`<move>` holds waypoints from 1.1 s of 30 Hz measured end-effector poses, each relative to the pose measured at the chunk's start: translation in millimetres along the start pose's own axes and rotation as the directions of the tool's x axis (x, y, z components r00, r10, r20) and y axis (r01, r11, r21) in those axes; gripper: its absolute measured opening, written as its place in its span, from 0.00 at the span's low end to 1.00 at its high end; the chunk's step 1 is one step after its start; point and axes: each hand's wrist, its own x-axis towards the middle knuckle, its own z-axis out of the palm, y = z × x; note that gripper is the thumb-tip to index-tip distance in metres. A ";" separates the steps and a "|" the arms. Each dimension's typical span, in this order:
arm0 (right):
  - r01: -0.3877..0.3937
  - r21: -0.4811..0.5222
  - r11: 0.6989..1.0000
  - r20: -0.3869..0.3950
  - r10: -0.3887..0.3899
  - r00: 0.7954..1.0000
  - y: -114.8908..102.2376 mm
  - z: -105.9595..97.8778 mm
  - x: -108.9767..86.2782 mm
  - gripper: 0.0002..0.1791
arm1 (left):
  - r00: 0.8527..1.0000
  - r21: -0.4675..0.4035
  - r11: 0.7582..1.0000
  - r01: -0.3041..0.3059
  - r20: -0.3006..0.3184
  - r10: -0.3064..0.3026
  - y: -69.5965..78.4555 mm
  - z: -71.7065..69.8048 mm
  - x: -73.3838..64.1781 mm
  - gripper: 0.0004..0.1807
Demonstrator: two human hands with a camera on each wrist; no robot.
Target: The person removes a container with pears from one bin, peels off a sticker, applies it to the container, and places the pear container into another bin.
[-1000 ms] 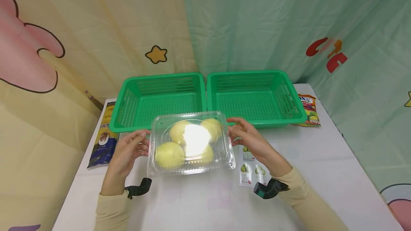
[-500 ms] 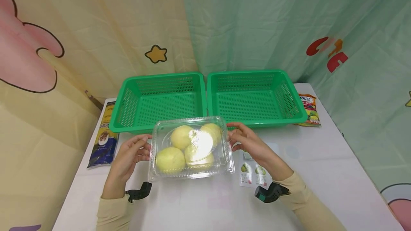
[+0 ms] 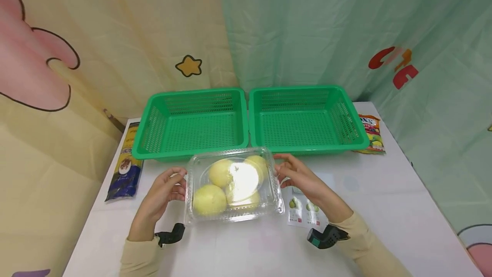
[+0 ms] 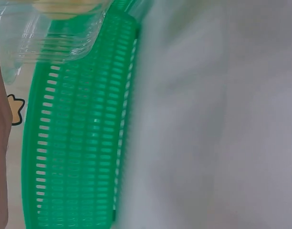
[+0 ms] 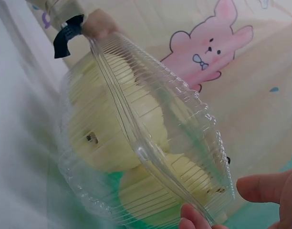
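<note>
Since the clear box [image 3: 235,215] of yellow fruit [image 3: 209,200] is broad, the left hand [image 3: 163,193] grasps its nine-o'clock edge and the right hand [image 3: 301,181] its three-o'clock edge, fingers gripping apparently for balance, at six o'clock from the green baskets [image 3: 201,131].

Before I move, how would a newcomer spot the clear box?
Find two green baskets side by side on the white table. On their near side, between left hand and right hand, is the clear box. Unlike the baskets, it holds four yellow fruits.
</note>
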 end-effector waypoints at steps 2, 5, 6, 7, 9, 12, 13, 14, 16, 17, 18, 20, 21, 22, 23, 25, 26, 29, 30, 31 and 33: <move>0.001 -0.013 1.000 -0.001 -0.001 1.000 3.1 -0.6 -0.2 0.31 | 1.000 0.031 0.999 0.023 -0.008 -0.022 -1.9 2.7 3.1 0.10; 0.004 -0.034 0.999 0.010 -0.004 1.000 6.1 -0.9 -0.2 0.31 | 0.998 0.071 0.996 0.052 -0.027 -0.050 -5.8 6.1 6.4 0.13; 0.006 -0.039 0.999 0.017 -0.006 1.000 6.9 -0.9 -0.3 0.32 | 0.998 0.082 0.995 0.060 -0.031 -0.058 -7.3 7.1 6.8 0.14; 0.005 -0.043 0.999 0.022 -0.004 1.000 7.5 -0.9 -0.5 0.32 | 0.997 0.089 0.994 0.070 -0.033 -0.067 -8.8 7.9 6.8 0.15; 0.004 -0.050 0.999 0.033 -0.002 0.999 8.6 -0.8 -1.3 0.33 | 0.996 0.098 0.991 0.085 -0.037 -0.082 -12.2 9.4 6.4 0.16; 0.007 -0.050 0.999 0.035 -0.005 0.999 10.1 -0.6 -2.2 0.34 | 0.996 0.110 0.990 0.086 -0.033 -0.083 -15.6 10.4 6.4 0.17; 0.007 -0.048 0.999 0.034 -0.005 0.999 10.7 -0.4 -2.4 0.34 | 0.996 0.115 0.990 0.082 -0.031 -0.079 -16.2 10.5 6.8 0.17; 0.008 -0.049 0.999 0.037 -0.006 0.999 11.6 -0.2 -2.5 0.34 | 0.997 0.123 0.989 0.076 -0.029 -0.073 -16.7 10.4 7.2 0.17; 0.000 -0.057 0.998 0.041 0.002 0.999 14.5 0.2 -2.2 0.34 | 0.997 0.137 0.988 0.073 -0.030 -0.069 -16.8 10.0 8.1 0.18; -0.004 -0.063 0.998 0.045 0.007 0.999 16.3 0.4 -2.0 0.35 | 0.997 0.143 0.987 0.073 -0.030 -0.069 -16.6 9.8 8.5 0.18; -0.012 -0.068 0.998 0.048 0.015 0.999 18.3 0.5 -2.0 0.35 | 0.997 0.152 0.986 0.072 -0.027 -0.068 -16.6 9.4 8.8 0.19; -0.027 -0.084 0.996 0.052 0.031 0.998 22.6 0.5 -1.9 0.36 | 0.997 0.162 0.984 0.077 -0.029 -0.073 -17.2 9.0 9.5 0.20; -0.029 -0.090 0.996 0.052 0.034 0.998 24.5 0.5 -1.5 0.36 | 0.997 0.167 0.983 0.077 -0.028 -0.073 -17.8 8.9 9.8 0.20; -0.029 -0.091 0.995 0.052 0.034 0.998 26.1 0.7 -1.0 0.36 | 0.997 0.175 0.982 0.073 -0.023 -0.070 -18.5 9.2 10.2 0.21; -0.030 -0.094 0.995 0.051 0.034 0.998 27.6 0.8 -0.6 0.36 | 0.997 0.185 0.980 0.071 -0.017 -0.069 -19.4 9.7 10.4 0.22; -0.032 -0.100 0.994 0.050 0.037 0.998 30.6 1.1 0.2 0.37 | 0.998 0.205 0.976 0.068 -0.007 -0.069 -21.9 11.6 10.9 0.23; -0.033 -0.103 0.994 0.051 0.039 0.998 32.1 1.4 0.5 0.38 | 0.998 0.216 0.974 0.069 0.001 -0.071 -23.0 12.7 11.0 0.24; -0.041 -0.110 0.993 0.052 0.047 0.998 36.1 2.1 0.6 0.40 | 0.997 0.239 0.969 0.070 0.015 -0.075 -25.1 16.2 10.6 0.25; -0.042 -0.111 0.993 0.051 0.048 0.998 37.2 2.3 0.5 0.40 | 0.997 0.240 0.968 0.069 0.012 -0.074 -25.7 17.0 11.0 0.25; -0.043 -0.111 0.993 0.049 0.049 0.998 38.0 2.5 0.5 0.41 | 0.997 0.239 0.969 0.068 0.007 -0.072 -25.5 17.6 11.4 0.25; -0.042 -0.111 0.993 0.041 0.047 0.998 39.0 2.8 1.1 0.41 | 0.998 0.242 0.969 0.060 0.006 -0.063 -24.3 18.0 12.7 0.26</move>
